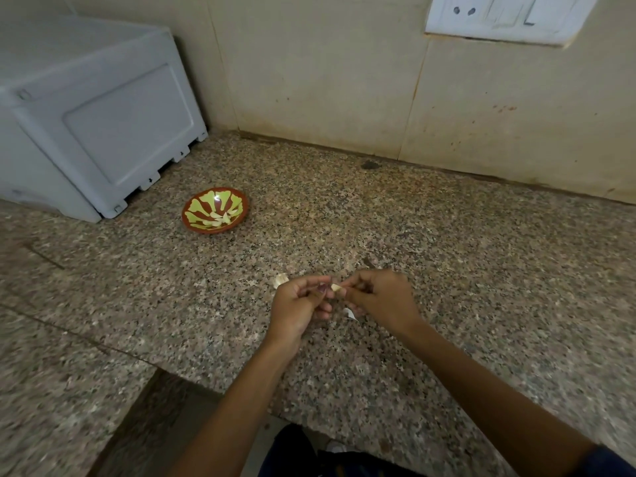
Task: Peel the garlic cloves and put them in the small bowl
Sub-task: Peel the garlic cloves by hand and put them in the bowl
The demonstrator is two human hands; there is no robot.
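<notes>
over the speckled granite counter (413, 235), the left hand (297, 306) and right hand (380, 297) meet fingertip to fingertip, both pinching one small pale garlic clove (336, 288); its long axis lies roughly left-right, the pale end showing toward the right hand; a white scrap of peel (350, 313) lies beneath them, a papery garlic piece (280, 279) just beyond the left hand; farther left, peeled cloves (220, 219) sit in the small red-and-green patterned bowl (192, 210), near a white plastic box (103, 115) by the wall.

The pale garlic clove (336, 287) is mostly hidden between pinching fingertips, the white peel scrap (350, 314) lies partly under the right hand (378, 299), and the grey plastic box (93, 111) and white wall switchboard (509, 17) are cut off by the picture's edges.
</notes>
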